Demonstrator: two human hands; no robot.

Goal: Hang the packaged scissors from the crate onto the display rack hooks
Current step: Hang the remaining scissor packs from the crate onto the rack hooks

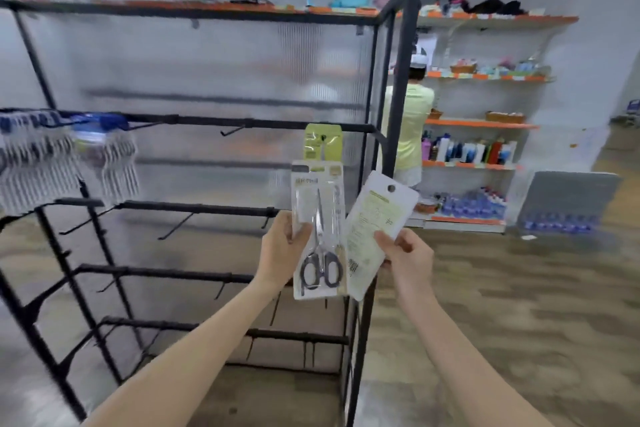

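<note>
My left hand (282, 246) grips a clear pack of black-handled scissors (318, 236) by its left edge, front side facing me. In my right hand (407, 251) a second scissors pack (375, 225) is pinched at its lower right, tilted rightwards with its printed back and hang hole showing. Both packs are held in front of the right end of the black display rack (242, 123). One green-carded pack (322, 142) hangs from a hook on the rack's upper bar, just above the pack in my left hand. The crate is out of view.
Packs of forks (65, 156) hang at the rack's left end. Several bare hooks (232, 131) jut from the lower bars. A person (410, 128) stands behind the rack at orange-edged wall shelves (481, 123) of goods. Wood-look floor stretches to the right.
</note>
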